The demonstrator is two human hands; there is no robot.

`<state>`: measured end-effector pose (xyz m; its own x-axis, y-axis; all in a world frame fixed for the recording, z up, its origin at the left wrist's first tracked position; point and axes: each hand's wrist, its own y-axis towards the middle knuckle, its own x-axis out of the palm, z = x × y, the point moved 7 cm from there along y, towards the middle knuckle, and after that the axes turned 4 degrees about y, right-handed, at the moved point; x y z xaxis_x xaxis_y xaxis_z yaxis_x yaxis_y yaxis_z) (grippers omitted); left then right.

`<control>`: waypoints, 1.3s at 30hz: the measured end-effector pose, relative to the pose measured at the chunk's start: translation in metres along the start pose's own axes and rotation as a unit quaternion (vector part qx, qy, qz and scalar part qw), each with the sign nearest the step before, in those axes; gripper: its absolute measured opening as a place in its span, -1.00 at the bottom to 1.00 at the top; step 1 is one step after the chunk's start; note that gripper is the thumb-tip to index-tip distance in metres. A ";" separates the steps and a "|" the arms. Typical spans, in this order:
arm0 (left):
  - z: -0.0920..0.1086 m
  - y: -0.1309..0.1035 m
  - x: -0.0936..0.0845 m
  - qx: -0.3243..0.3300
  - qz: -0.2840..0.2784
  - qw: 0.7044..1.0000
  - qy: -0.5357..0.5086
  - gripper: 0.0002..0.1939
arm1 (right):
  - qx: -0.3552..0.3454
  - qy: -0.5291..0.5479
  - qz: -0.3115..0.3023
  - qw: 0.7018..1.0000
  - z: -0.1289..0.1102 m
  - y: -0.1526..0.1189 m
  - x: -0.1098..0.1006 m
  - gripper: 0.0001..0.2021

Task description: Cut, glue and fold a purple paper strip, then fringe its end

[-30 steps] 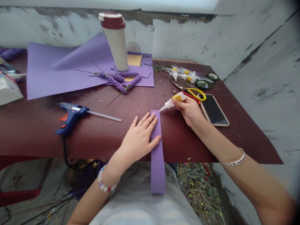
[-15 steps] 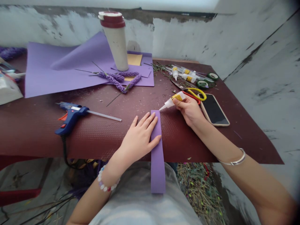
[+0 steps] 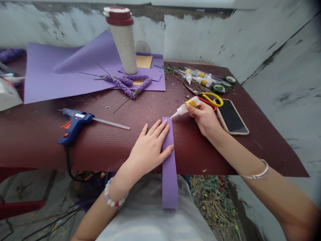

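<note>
A long purple paper strip (image 3: 170,180) lies over the table's front edge, its lower end hanging toward my lap. My left hand (image 3: 151,147) rests flat on the strip with fingers spread, pressing it to the tabletop. In my right hand (image 3: 204,117) is a small white glue bottle (image 3: 187,106) with a yellow label, tilted nozzle-down. The nozzle tip is at the strip's far right corner; whether it touches the paper I cannot tell. Scissors (image 3: 213,99) with red and yellow handles lie just behind my right hand, partly hidden by it.
A blue glue gun (image 3: 75,124) with a clear stick lies left. Behind are purple paper sheets (image 3: 67,73), lavender sprigs (image 3: 125,85) and a tall cup (image 3: 122,43). A phone (image 3: 232,117), more glue bottles (image 3: 203,81) and green tape rolls (image 3: 218,88) are at right.
The view has shifted slightly. The glue bottle's nozzle stays by the strip's far corner, and my left hand keeps its place on the paper.
</note>
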<state>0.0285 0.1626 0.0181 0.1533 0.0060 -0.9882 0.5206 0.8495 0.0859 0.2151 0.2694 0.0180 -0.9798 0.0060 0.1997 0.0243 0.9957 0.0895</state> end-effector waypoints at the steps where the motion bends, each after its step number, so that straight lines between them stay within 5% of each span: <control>1: 0.000 0.000 0.000 0.001 -0.002 1.000 0.000 -0.32 | -0.004 0.005 0.001 1.000 -0.001 -0.002 0.000 -0.58; 6: 0.001 0.000 0.000 0.002 0.001 1.000 0.007 -0.31 | -0.004 0.027 -0.001 1.000 -0.003 -0.007 0.001 -0.61; 16: 0.003 -0.005 0.000 0.020 0.029 0.999 0.014 -0.32 | 0.105 0.040 -0.001 0.994 0.003 0.000 -0.007 -0.61; 39: 0.005 -0.006 -0.004 0.029 0.051 0.998 0.037 -0.33 | 0.018 -0.076 -0.012 0.997 -0.009 -0.016 -0.009 -0.70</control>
<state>0.0285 0.1550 0.0222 0.1465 0.1321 -0.9803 0.5533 0.8106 0.1920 0.2257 0.2523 0.0239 -0.9988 -0.0075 0.0480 -0.0048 0.9984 0.0570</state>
